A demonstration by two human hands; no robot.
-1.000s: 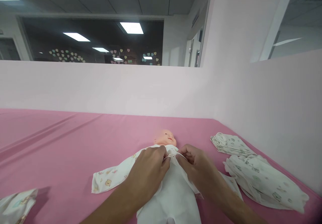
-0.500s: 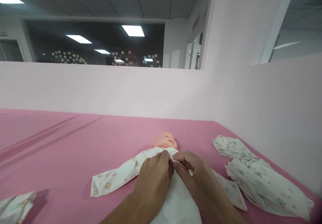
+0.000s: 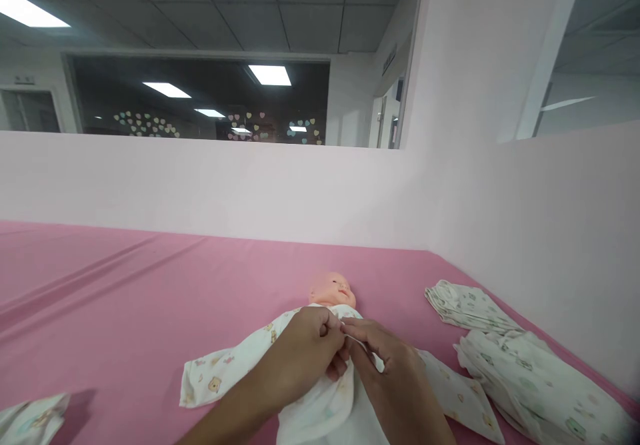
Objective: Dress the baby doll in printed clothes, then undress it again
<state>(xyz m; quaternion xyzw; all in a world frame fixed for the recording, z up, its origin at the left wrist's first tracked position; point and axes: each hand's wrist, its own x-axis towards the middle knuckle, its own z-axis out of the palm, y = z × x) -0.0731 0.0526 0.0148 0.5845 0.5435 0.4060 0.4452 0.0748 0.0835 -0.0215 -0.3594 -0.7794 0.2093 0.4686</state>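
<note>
White, bear-printed soft fabric forms the long-sleeved baby garment (image 3: 235, 364) whose thin edge your left hand (image 3: 311, 344) and your right hand (image 3: 393, 360) pinch between fingertips, just below the smooth, rounded head of the pink plastic-looking doll (image 3: 331, 290) lying on the faintly creased pink sheet (image 3: 125, 298).

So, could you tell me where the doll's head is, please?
In the head view, the doll's head is below and slightly right of centre on the pink surface, at the neck of the printed garment, just beyond the left hand and right hand.
</note>
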